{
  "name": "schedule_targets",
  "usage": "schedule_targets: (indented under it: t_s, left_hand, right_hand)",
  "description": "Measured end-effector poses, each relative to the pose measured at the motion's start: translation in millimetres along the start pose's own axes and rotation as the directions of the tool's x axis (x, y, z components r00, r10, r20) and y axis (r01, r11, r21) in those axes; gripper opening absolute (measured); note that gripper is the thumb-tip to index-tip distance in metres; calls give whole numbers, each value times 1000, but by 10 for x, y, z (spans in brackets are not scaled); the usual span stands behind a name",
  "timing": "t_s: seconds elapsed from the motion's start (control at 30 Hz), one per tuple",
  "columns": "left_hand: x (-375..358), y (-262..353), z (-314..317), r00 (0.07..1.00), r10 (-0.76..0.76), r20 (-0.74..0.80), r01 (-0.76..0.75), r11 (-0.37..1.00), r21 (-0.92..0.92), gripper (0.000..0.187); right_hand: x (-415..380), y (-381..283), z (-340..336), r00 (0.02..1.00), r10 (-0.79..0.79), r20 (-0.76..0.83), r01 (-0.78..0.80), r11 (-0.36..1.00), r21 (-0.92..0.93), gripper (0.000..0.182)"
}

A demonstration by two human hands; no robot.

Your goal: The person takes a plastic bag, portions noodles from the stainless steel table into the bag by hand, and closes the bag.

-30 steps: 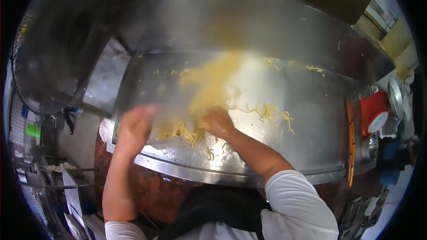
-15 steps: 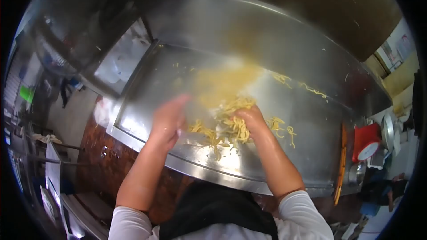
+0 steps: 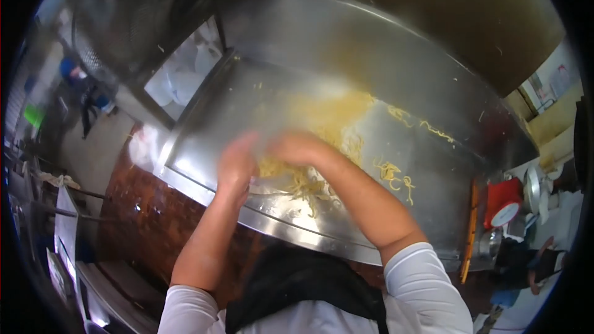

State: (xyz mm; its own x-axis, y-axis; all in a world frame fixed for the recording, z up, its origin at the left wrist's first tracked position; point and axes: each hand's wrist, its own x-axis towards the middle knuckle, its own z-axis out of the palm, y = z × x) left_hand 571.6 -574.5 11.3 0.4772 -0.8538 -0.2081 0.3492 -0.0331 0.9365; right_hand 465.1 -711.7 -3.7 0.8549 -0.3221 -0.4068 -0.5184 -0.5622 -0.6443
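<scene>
Yellow noodles (image 3: pixel 303 187) lie in a loose heap on the steel worktop (image 3: pixel 427 198), close to its front edge. My left hand (image 3: pixel 236 164) is at the left side of the heap, its fingers stretched forward and a little blurred. Over the heap's upper left part reaches my right hand (image 3: pixel 296 147), back of the hand upward. Motion smears its fingers, and I cannot tell whether noodles are in them. Behind the hands, a larger yellow mass (image 3: pixel 331 111) shows hazily through the blurred view.
Stray noodles (image 3: pixel 390 173) lie right of the heap, with more strands along the worktop's back. An orange stick (image 3: pixel 471 229) lies at the right edge, near a red scale (image 3: pixel 502 201). Plastic bags (image 3: pixel 179 83) stand at the left. Another person (image 3: pixel 538 266) is at lower right.
My right hand has swung left from the clump of noodles it gripped, now close to my left hand. My left hand has shifted only slightly. The view has turned a little.
</scene>
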Motion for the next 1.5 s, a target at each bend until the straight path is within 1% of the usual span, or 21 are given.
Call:
schedule_targets:
  t_s: [0.1, 0.13, 0.2, 0.37, 0.47, 0.6, 0.63, 0.67, 0.7, 0.77, 0.8, 0.87, 0.9, 0.93, 1.0, 1.13, 1.2, 1.27, 1.33, 1.37, 1.5]
  left_hand:
    - [-30, -3, 78, 996, -31, 85, 36, 998, -56, 33]
    - [-28, -65, 111, 995, -35, 93, 41, 997, -63, 33]
    - [-3, -190, 202, 994, -70, 82, 72, 997, -29, 33]
    - [-39, -173, 249, 992, -70, 104, 81, 991, -107, 34]
    - [-45, -175, 222, 994, -67, 88, 78, 989, -126, 33]
    - [-30, -226, 146, 993, -85, 85, 95, 988, -118, 29]
    - [-26, -255, 105, 993, -83, 81, 92, 988, -121, 29]
    - [-37, -258, 72, 991, -81, 109, 100, 980, -175, 28]
    - [-44, -250, 47, 988, -77, 136, 107, 967, -229, 27]
    - [-85, -154, 135, 996, -79, 48, 90, 950, -300, 21]
    - [-106, -100, 164, 995, -95, -33, 77, 929, -361, 16]
    - [-67, -143, 107, 984, -120, -133, 58, 916, -397, 18]
    - [-50, -163, 84, 963, -154, -221, 47, 903, -426, 20]
    - [-48, -157, 57, 966, -153, -210, 50, 903, -427, 20]
    - [-47, -161, -10, 982, -66, -179, 14, 961, -276, 27]
    - [-73, -228, -32, 987, 131, -96, -145, 977, -155, 34]
    - [-134, -69, -17, 987, 158, -21, -159, 982, -107, 35]
    - [-156, 6, 9, 987, 152, -60, -156, 986, -61, 36]
    - [-169, 61, -14, 988, 122, -90, -126, 992, -33, 35]
    - [-155, 46, -64, 989, 98, -106, -101, 994, -26, 34]
    - [-102, -39, -309, 975, 0, -222, -13, 998, -58, 29]
  right_hand:
    - [-256, -106, 119, 939, 198, -282, -307, 852, -424, 45]
    - [-306, -77, 133, 936, 208, -283, -317, 848, -426, 45]
    - [-390, 24, 144, 937, 348, -35, -273, 664, -697, 41]
    - [-690, -116, -184, 900, 432, 63, -310, 733, -605, 31]
    - [-926, -409, -466, 973, 72, -220, -154, 912, -380, 25]
    - [-1097, -908, -725, 871, -213, -443, 109, 962, -249, 23]
    - [-1096, -1042, -745, 842, -161, -514, 228, 971, 70, 22]
    - [-1064, -1129, -744, 822, -86, -562, 343, 863, 370, 20]
    - [-1003, -1169, -695, 824, -92, -559, 344, 865, 365, 20]
    - [-851, -1184, -507, 703, 58, -708, 609, 465, 643, 19]
    - [-754, -1137, -367, 707, 48, -706, 609, 468, 641, 19]
    - [-536, -848, -25, 551, 11, -834, 605, 683, 409, 20]
    - [-423, -525, 109, 747, -169, -643, 354, 920, 168, 20]
    - [-373, -248, 204, 909, -196, -368, 132, 973, -192, 19]
    - [-497, -176, 341, 998, 3, -59, -26, 920, -392, 18]
    - [-903, -439, 165, 957, -153, -247, 79, 956, -283, 16]
    - [-1109, -382, 98, 707, -223, -671, 354, 933, 63, 18]
    - [-1296, 87, 153, 677, -132, -724, 300, 948, 108, 24]
    - [-1611, 701, 330, 326, -12, -945, 18, 1000, -6, 36]
    - [-1813, 1108, 509, 241, 89, -966, -94, 993, 68, 44]
    - [-2899, 2327, 1299, -96, 611, -786, -443, 681, 584, 72]
